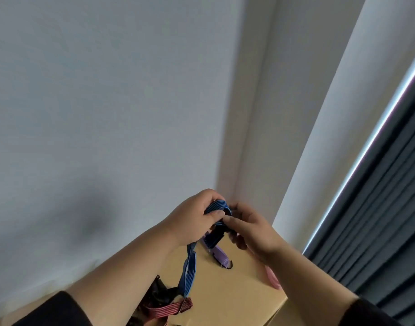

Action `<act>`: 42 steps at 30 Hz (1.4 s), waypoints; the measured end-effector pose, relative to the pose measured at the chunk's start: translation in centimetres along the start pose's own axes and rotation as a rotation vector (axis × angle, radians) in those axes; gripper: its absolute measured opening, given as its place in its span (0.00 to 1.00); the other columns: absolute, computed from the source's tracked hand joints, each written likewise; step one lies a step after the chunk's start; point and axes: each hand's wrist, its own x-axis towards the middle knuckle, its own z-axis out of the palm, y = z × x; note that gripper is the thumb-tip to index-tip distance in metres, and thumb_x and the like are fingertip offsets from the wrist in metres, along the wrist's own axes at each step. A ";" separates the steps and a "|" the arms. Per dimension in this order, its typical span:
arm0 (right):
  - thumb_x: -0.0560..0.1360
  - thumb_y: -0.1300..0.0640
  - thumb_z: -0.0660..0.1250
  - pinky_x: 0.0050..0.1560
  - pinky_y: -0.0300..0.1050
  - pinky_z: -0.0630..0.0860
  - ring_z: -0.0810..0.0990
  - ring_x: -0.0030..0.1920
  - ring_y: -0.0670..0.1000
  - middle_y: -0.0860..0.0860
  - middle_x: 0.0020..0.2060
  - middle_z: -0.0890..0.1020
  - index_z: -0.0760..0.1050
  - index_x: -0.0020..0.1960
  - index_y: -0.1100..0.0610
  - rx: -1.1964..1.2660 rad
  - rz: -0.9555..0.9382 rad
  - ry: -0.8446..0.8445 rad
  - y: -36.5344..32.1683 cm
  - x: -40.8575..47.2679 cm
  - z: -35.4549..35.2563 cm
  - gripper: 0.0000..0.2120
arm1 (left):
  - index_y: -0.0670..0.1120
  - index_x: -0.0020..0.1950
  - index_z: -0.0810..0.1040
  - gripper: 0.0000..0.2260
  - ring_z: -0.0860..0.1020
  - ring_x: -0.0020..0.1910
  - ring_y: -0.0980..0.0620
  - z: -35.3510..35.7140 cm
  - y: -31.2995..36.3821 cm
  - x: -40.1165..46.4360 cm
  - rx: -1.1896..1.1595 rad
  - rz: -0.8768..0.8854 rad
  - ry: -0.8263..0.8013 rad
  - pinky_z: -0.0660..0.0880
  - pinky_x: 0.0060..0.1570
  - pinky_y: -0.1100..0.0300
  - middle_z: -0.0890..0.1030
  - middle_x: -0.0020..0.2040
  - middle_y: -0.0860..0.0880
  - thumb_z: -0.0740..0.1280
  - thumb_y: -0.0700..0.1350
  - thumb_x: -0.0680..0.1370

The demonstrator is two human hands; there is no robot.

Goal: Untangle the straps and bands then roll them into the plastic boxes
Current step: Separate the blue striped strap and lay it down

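Observation:
A blue striped elastic strap (190, 267) is held up between both hands in front of the wall. My left hand (192, 220) grips a rolled loop of it at the top, and my right hand (251, 229) pinches the same roll from the right. The strap's free end hangs down to a tangle of a red striped strap (168, 309) and black buckles (161, 295) on the tan table (237, 290). A purple strap (217, 252) dangles below the hands. No plastic box is in view.
A pink band (272, 278) lies at the table's right edge under my right forearm. A white wall and corner fill the background. Dark grey curtains (378, 231) hang at the right beside a strip of window light.

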 end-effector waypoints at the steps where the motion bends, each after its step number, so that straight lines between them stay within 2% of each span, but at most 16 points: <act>1: 0.73 0.51 0.70 0.28 0.41 0.65 0.72 0.32 0.49 0.52 0.38 0.81 0.75 0.59 0.56 -0.030 0.018 -0.012 0.0 -0.3 -0.3 0.16 | 0.57 0.56 0.74 0.06 0.81 0.42 0.56 -0.1 0.2 0.4 -0.015 0.001 0.013 0.81 0.48 0.53 0.81 0.46 0.55 0.65 0.47 0.81; 4: 0.77 0.52 0.72 0.32 0.41 0.72 0.74 0.33 0.47 0.51 0.42 0.83 0.76 0.61 0.51 -0.225 0.065 -0.003 0.6 -0.7 -1.1 0.14 | 0.54 0.58 0.74 0.07 0.77 0.34 0.63 -0.4 0.7 1.2 -0.069 0.005 0.064 0.74 0.40 0.62 0.79 0.42 0.57 0.64 0.44 0.82; 6: 0.77 0.46 0.70 0.42 0.48 0.78 0.80 0.39 0.48 0.48 0.44 0.85 0.77 0.57 0.46 -0.494 0.070 0.025 1.4 -0.8 -1.4 0.11 | 0.52 0.58 0.74 0.07 0.75 0.30 0.64 -0.5 0.9 1.5 -0.126 -0.017 0.078 0.70 0.35 0.68 0.78 0.40 0.57 0.64 0.43 0.82; 8: 0.76 0.42 0.70 0.49 0.49 0.80 0.81 0.45 0.47 0.46 0.45 0.83 0.75 0.57 0.42 -0.590 0.081 0.062 1.9 -1.1 -1.4 0.12 | 0.51 0.59 0.75 0.07 0.76 0.30 0.64 -0.4 1.0 1.7 -0.132 -0.028 0.049 0.69 0.33 0.70 0.79 0.41 0.56 0.64 0.42 0.82; 12: 0.76 0.42 0.71 0.44 0.33 0.69 0.76 0.45 0.38 0.39 0.49 0.79 0.70 0.65 0.40 -0.611 0.052 0.103 1.7 -1.6 -1.3 0.20 | 0.55 0.57 0.77 0.08 0.80 0.43 0.64 -0.3 1.5 1.9 -0.031 -0.002 -0.042 0.76 0.46 0.67 0.83 0.45 0.58 0.67 0.44 0.80; 15: 0.75 0.49 0.73 0.49 0.28 0.69 0.75 0.51 0.38 0.41 0.55 0.79 0.71 0.63 0.40 -0.531 -0.093 0.110 1.5 -1.8 -1.5 0.19 | 0.55 0.58 0.78 0.08 0.79 0.40 0.64 0.0 1.8 2.1 0.018 0.004 -0.094 0.74 0.44 0.67 0.80 0.42 0.59 0.69 0.46 0.79; 17: 0.73 0.54 0.73 0.56 0.29 0.71 0.77 0.54 0.40 0.44 0.53 0.81 0.75 0.61 0.46 -0.396 -0.105 0.088 1.4 -1.8 -1.5 0.18 | 0.54 0.59 0.78 0.10 0.77 0.38 0.64 0.3 1.8 2.3 -0.009 -0.005 -0.108 0.74 0.43 0.65 0.79 0.39 0.60 0.70 0.46 0.79; 18: 0.71 0.56 0.72 0.56 0.36 0.74 0.78 0.53 0.44 0.48 0.52 0.82 0.75 0.61 0.52 -0.280 -0.087 0.064 1.4 -1.7 -1.4 0.19 | 0.54 0.60 0.78 0.11 0.77 0.37 0.63 0.4 1.7 2.4 -0.028 -0.008 -0.115 0.73 0.43 0.65 0.79 0.38 0.61 0.70 0.46 0.78; 20: 0.68 0.62 0.70 0.50 0.46 0.78 0.80 0.48 0.50 0.55 0.48 0.81 0.71 0.60 0.63 -0.061 -0.082 0.024 1.6 -1.4 -1.3 0.21 | 0.52 0.61 0.78 0.12 0.76 0.35 0.63 0.3 1.6 2.5 -0.073 -0.007 -0.132 0.72 0.42 0.66 0.78 0.35 0.63 0.70 0.44 0.78; 24: 0.68 0.71 0.68 0.52 0.52 0.78 0.80 0.49 0.55 0.62 0.54 0.80 0.69 0.65 0.61 0.012 -0.087 -0.078 1.4 -1.0 -1.1 0.26 | 0.49 0.61 0.78 0.13 0.76 0.34 0.59 0.0 1.7 2.2 -0.170 -0.024 -0.216 0.72 0.39 0.68 0.80 0.39 0.55 0.71 0.39 0.78; 28: 0.65 0.55 0.73 0.47 0.64 0.78 0.77 0.43 0.58 0.64 0.54 0.76 0.71 0.60 0.56 -0.279 -0.061 -0.039 1.8 -0.8 -1.1 0.25 | 0.49 0.60 0.76 0.15 0.76 0.31 0.62 -0.6 1.7 1.7 -0.174 -0.058 -0.275 0.70 0.34 0.71 0.81 0.36 0.56 0.71 0.36 0.77; 30: 0.65 0.49 0.71 0.40 0.61 0.79 0.77 0.38 0.54 0.60 0.49 0.77 0.71 0.56 0.52 -0.471 -0.054 -0.060 1.8 -1.0 -1.2 0.22 | 0.48 0.59 0.74 0.15 0.75 0.28 0.64 -1.0 1.7 1.5 -0.143 -0.079 -0.305 0.69 0.32 0.73 0.81 0.35 0.57 0.71 0.36 0.77; 33: 0.66 0.45 0.71 0.42 0.56 0.80 0.79 0.42 0.55 0.51 0.46 0.79 0.69 0.52 0.43 -0.679 -0.054 -0.121 1.7 -1.3 -1.2 0.18 | 0.43 0.60 0.74 0.14 0.75 0.27 0.65 -1.6 1.6 1.0 -0.059 -0.116 -0.364 0.68 0.31 0.75 0.81 0.34 0.59 0.71 0.36 0.77; 37: 0.70 0.48 0.67 0.45 0.53 0.77 0.77 0.42 0.53 0.51 0.44 0.79 0.71 0.51 0.47 -0.845 0.022 -0.178 2.4 -1.1 -0.7 0.11 | 0.46 0.60 0.73 0.14 0.74 0.26 0.65 -1.7 1.0 0.9 0.033 -0.154 -0.408 0.68 0.30 0.73 0.82 0.40 0.54 0.72 0.39 0.77; 40: 0.76 0.50 0.65 0.41 0.42 0.72 0.75 0.41 0.47 0.47 0.41 0.79 0.72 0.47 0.46 -0.904 0.050 -0.177 3.1 -1.1 0.0 0.02 | 0.53 0.61 0.72 0.17 0.77 0.35 0.62 -1.5 0.3 0.9 0.184 -0.171 -0.471 0.71 0.38 0.69 0.84 0.48 0.51 0.74 0.47 0.76; 42: 0.77 0.46 0.66 0.42 0.42 0.71 0.76 0.40 0.46 0.45 0.39 0.79 0.72 0.44 0.44 -0.910 0.083 -0.147 3.4 -0.9 -0.5 0.05 | 0.54 0.62 0.74 0.20 0.79 0.44 0.60 -1.4 -0.3 0.8 0.327 -0.194 -0.507 0.73 0.48 0.62 0.83 0.51 0.55 0.75 0.51 0.73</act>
